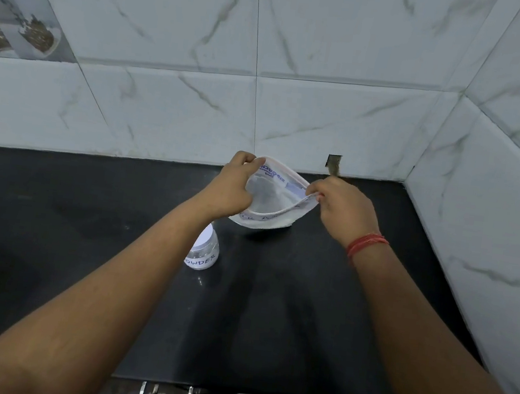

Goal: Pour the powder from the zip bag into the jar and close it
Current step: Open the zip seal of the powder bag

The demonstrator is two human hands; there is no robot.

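- Counter (pixel 270 312): black, with marble-look tiled walls at its back and right edges.
- Bag (pixel 271 211): white, held above the counter near the back edge, mouth pulled open; its blue print is too blurred to read.
- Left hand (pixel 232 187): pinches the bag's left rim.
- Right hand (pixel 345 212): pinches the right rim; red thread at the wrist.
- Jar (pixel 204 252): stands on the counter under the left forearm, label reading "OWDER".
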